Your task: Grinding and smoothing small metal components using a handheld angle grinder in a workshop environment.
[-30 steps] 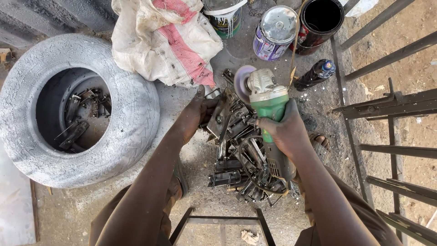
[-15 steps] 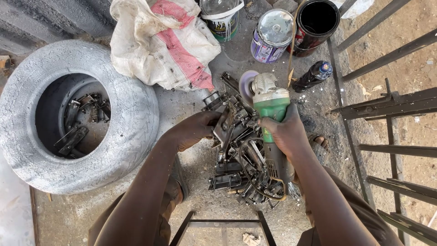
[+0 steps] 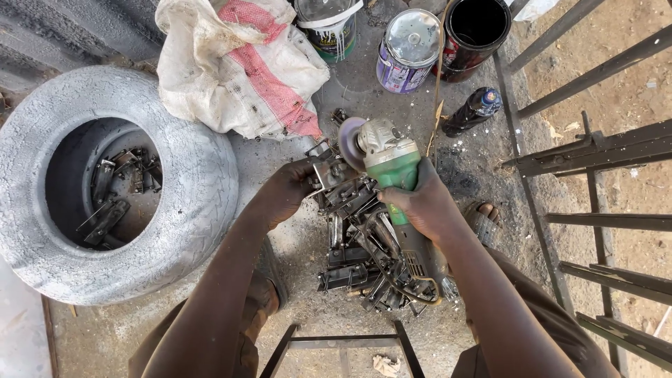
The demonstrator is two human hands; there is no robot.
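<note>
Tyre point(image 3: 189, 210) left, sack point(image 3: 238, 63), cans point(image 3: 409, 49) beyond pile point(image 3: 364, 245).

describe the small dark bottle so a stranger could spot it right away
Start at the three paint cans along the top of the view. Just below the open black one, beside the metal gate bars, a dark bottle lies tilted on the ground, the only thing there with a blue cap.

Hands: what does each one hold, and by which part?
Right hand grips the green angle grinder around its body. Left hand holds a small metal piece by its edge.
</note>
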